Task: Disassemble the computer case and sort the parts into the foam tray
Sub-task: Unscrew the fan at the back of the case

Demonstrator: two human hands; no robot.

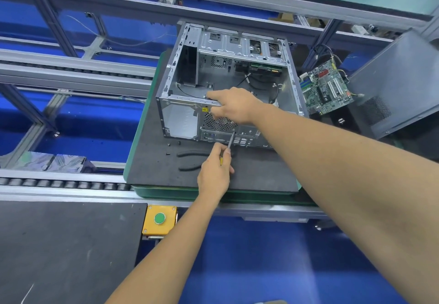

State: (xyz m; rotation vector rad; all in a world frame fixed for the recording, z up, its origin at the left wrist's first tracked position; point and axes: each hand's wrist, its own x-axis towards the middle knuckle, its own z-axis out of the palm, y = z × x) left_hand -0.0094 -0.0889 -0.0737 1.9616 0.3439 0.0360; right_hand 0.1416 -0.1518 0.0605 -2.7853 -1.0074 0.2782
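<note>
An open grey computer case lies on a black foam mat, its back panel facing me. My right hand grips the upper rear edge of the case, fingers over the rim above the round fan grille. My left hand holds a screwdriver with a yellow handle, its tip at the back panel near the port cut-outs. A green motherboard lies to the right of the case.
Black pliers and a few small screws lie on the mat left of my left hand. A dark side panel leans at the right. A yellow box with a green button sits on the conveyor rail.
</note>
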